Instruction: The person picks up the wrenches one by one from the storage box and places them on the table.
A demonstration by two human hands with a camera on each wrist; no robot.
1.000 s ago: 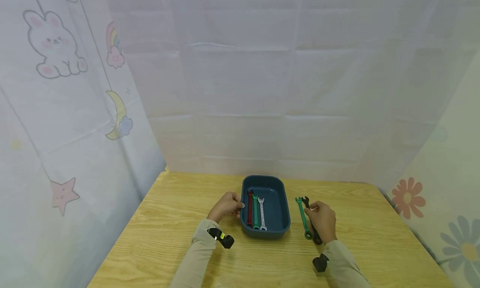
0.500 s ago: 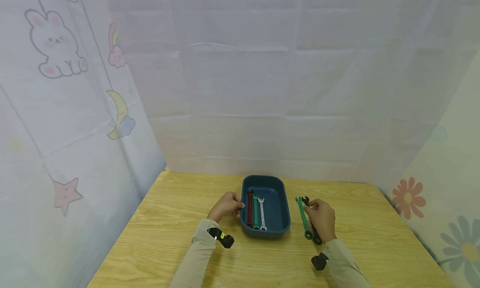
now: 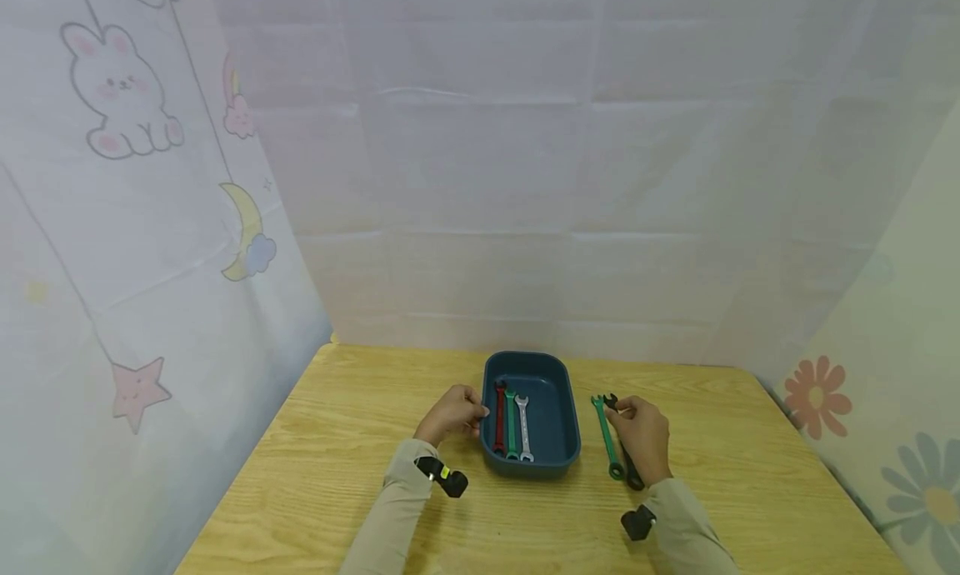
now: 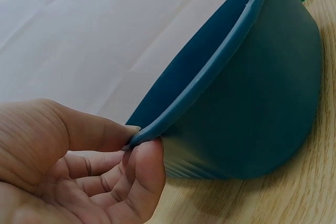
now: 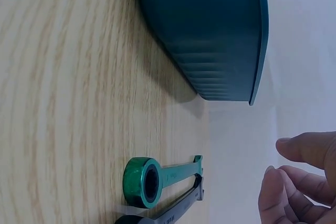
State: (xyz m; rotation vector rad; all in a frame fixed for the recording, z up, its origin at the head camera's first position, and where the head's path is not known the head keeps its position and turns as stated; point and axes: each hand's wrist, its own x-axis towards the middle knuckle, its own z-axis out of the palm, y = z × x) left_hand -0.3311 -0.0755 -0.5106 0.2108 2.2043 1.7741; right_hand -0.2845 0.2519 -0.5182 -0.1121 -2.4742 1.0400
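Note:
In the head view my left hand (image 3: pixel 452 412) pinches the left rim of a dark blue plastic bin (image 3: pixel 558 442). The left wrist view shows the thumb inside the rim (image 4: pixel 202 80) and curled fingers outside. Three wrenches lie side by side in the bin: a red one (image 3: pixel 500 418), a green one (image 3: pixel 512 425) and a silver one (image 3: pixel 525 429). Right of the bin, my right hand (image 3: pixel 642 437) hovers over a green ratcheting wrench (image 5: pixel 179 174) and a black wrench (image 5: pixel 181 205). Its thumb and fingers stand apart with nothing between them. In the head view it partly hides the black wrench.
The bin and loose wrenches rest on a wood-grain table (image 3: pixel 345 475). A pale cloth backdrop (image 3: pixel 480 183) hangs behind the table's far edge, with printed cloth at both sides. Each wrist carries a small black camera (image 3: pixel 639 522).
My right hand has shifted slightly left above the loose wrenches. The left hand keeps its pinch on the bin rim. The head view has turned slightly left.

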